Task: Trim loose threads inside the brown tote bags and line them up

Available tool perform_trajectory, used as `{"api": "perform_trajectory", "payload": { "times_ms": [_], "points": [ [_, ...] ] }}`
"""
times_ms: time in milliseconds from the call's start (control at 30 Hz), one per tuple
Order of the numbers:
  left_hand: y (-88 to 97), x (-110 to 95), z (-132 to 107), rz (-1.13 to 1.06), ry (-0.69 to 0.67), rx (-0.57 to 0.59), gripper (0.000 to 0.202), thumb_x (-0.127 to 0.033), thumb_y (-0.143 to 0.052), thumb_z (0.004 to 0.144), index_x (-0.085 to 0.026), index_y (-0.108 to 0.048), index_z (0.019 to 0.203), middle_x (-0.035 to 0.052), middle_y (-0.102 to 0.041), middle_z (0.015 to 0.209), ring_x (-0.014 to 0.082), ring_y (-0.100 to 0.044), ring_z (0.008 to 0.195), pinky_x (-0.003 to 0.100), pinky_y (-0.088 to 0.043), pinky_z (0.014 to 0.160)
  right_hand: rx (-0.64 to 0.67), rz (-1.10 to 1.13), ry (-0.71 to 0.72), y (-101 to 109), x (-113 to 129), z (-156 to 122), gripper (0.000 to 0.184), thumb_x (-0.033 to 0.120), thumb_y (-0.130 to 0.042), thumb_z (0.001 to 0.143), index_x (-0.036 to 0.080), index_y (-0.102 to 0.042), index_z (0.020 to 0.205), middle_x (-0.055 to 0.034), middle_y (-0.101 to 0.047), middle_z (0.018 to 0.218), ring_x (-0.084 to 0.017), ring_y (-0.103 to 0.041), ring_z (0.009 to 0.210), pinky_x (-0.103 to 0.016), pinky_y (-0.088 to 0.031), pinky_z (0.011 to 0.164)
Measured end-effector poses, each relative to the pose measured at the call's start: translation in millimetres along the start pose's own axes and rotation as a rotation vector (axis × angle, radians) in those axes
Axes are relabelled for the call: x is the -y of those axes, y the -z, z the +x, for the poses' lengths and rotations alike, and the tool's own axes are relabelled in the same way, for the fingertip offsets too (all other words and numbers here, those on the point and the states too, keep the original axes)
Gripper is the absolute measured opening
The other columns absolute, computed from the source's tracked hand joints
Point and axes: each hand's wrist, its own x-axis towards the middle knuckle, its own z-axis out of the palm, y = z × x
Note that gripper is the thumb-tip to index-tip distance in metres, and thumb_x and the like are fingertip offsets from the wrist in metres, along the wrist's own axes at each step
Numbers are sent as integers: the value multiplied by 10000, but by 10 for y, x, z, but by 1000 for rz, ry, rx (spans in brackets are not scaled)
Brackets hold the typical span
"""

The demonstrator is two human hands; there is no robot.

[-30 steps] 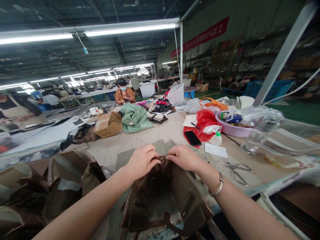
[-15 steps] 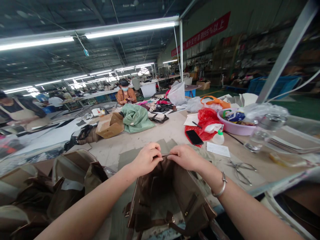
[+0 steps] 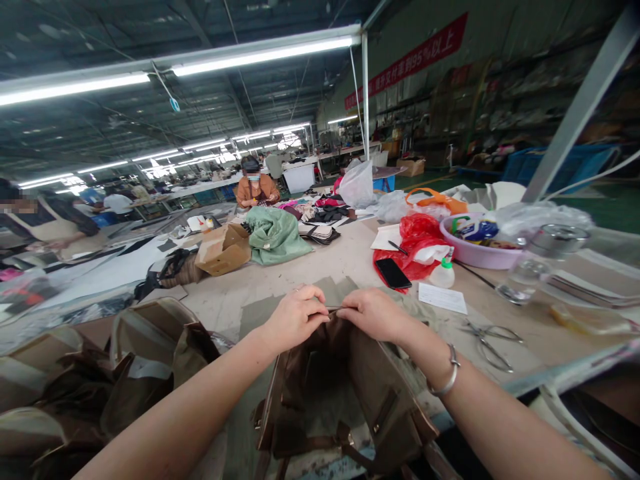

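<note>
A brown handbag stands in front of me with its mouth facing up, showing the lining and a zipped inner pocket. My left hand pinches the bag's far top edge between thumb and fingers. Close beside it, my right hand grips the same edge, with a small gap between the two hands. A bangle sits on my right wrist. Straps and a buckle hang at the near side of the bag. More brown bags lie grouped at the left, partly covered by my left forearm.
Scissors, a white card, a phone and a small green-capped bottle lie at the right. Behind are a purple basin and a clear jar. A cardboard box and green cloth stand further back. A co-worker sits opposite.
The view has shifted slightly, so the table things appear a little to the right. Both hands keep their pinch on the handbag's edge, almost unmoved.
</note>
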Motion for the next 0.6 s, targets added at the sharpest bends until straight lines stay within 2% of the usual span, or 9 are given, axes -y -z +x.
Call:
{"api": "perform_trajectory", "payload": {
  "times_ms": [233, 600],
  "points": [
    [-24, -18, 39, -214, 97, -5, 100, -157, -563, 815, -164, -651, 768, 29, -633, 851, 128, -586, 809, 238, -457, 772, -20, 5, 14, 4, -6, -18, 312, 383, -466, 880, 209, -652, 700, -5, -660, 727, -126, -555, 693, -233, -320, 615],
    [-75, -37, 26, -189, 353, -65, 43, -179, -625, 740, -186, -666, 728, -16, -686, 754, 128, -624, 716, 231, -461, 703, -15, -45, -19, -6, 19, -4, 355, 424, -427, 893, 218, -671, 738, -17, -678, 778, -147, -574, 748, -255, -320, 618]
  ]
}}
